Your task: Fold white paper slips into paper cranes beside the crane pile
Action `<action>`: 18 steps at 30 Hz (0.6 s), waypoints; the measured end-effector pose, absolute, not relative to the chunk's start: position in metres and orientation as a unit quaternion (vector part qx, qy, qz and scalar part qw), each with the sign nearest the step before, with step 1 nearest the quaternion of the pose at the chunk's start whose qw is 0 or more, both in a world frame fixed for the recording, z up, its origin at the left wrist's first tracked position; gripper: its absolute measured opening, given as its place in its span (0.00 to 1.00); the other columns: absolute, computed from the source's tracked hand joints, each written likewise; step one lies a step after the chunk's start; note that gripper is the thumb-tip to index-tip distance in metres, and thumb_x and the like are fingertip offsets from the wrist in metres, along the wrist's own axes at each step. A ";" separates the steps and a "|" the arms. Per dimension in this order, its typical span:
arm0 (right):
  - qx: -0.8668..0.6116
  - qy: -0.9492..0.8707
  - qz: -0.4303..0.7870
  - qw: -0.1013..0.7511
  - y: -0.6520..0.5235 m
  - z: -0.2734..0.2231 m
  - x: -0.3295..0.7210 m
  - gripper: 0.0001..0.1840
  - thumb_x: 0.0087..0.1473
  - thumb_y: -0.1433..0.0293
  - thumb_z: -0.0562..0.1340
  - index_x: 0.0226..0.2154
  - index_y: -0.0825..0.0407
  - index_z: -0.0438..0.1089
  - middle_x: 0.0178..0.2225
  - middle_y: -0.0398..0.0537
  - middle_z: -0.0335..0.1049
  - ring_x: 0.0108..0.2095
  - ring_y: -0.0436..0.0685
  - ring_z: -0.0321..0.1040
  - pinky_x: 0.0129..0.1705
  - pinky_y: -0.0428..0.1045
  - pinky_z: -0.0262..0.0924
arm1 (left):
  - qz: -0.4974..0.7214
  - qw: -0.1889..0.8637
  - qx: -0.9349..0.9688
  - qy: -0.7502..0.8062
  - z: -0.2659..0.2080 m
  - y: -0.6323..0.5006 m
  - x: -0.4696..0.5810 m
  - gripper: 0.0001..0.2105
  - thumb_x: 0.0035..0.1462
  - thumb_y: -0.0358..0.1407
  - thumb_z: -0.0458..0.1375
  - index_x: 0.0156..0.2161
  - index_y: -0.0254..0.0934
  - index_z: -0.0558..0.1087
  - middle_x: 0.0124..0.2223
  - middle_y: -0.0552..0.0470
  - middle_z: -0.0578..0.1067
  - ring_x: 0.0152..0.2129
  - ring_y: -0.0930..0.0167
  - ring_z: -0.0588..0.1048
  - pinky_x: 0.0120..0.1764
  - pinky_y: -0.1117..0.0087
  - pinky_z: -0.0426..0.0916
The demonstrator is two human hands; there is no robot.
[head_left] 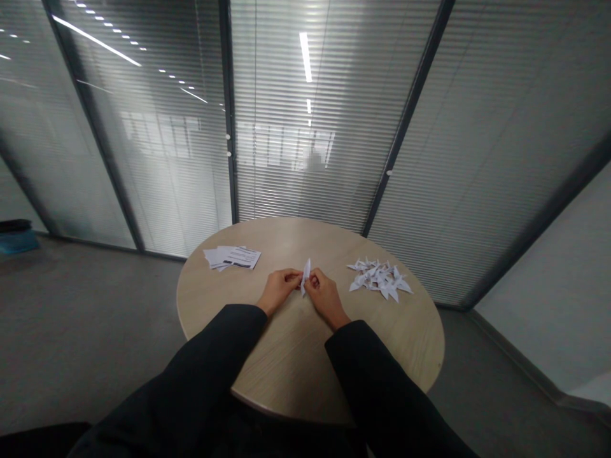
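A small piece of folded white paper [306,270] stands narrow and pointed between my two hands, above the middle of the round table. My left hand [280,287] pinches its left side with thumb and forefinger. From the right, my right hand [325,294] grips the same paper, its fingers curled in. To the right lies a pile of folded white paper cranes [379,277], with points sticking out in several directions. On the left rests a loose stack of flat white paper sheets [233,256], the top one printed.
The round wooden table [296,235] stands close to a glass partition with blinds [305,178]. Grey floor [119,318] surrounds it. A blue object with a dark top [19,238] sits on the floor at far left. A white wall [558,305] rises at right.
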State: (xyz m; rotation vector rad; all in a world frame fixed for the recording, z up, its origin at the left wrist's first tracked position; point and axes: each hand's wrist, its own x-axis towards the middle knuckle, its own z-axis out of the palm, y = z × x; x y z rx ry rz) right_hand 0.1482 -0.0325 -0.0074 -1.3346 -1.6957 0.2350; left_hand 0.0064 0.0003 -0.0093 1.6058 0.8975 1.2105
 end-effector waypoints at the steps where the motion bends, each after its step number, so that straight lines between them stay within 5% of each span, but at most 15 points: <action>1: -0.543 -0.690 0.094 0.469 -0.032 -0.007 0.148 0.08 0.50 0.64 0.55 0.24 0.49 0.59 0.20 0.38 0.59 0.22 0.50 0.58 0.28 0.45 0.50 | 0.490 0.453 0.652 0.360 -0.009 0.000 0.006 0.08 0.49 0.31 0.60 0.36 0.32 0.78 0.32 0.49 0.80 0.27 0.71 0.77 0.33 0.73 0.72; 11: -0.539 -0.685 0.114 0.477 -0.035 -0.003 0.148 0.09 0.49 0.63 0.55 0.23 0.49 0.58 0.19 0.37 0.57 0.22 0.50 0.57 0.27 0.45 0.49 | 0.491 0.474 0.646 0.342 -0.007 -0.001 0.006 0.08 0.46 0.29 0.61 0.34 0.32 0.77 0.33 0.47 0.80 0.29 0.70 0.78 0.36 0.72 0.71; 18: -0.534 -0.705 0.108 0.455 -0.036 -0.004 0.147 0.07 0.50 0.65 0.54 0.24 0.49 0.58 0.20 0.38 0.58 0.22 0.50 0.56 0.27 0.45 0.49 | 0.497 0.397 0.686 0.354 -0.010 0.000 0.004 0.05 0.47 0.30 0.59 0.33 0.34 0.74 0.30 0.51 0.78 0.28 0.72 0.76 0.35 0.73 0.70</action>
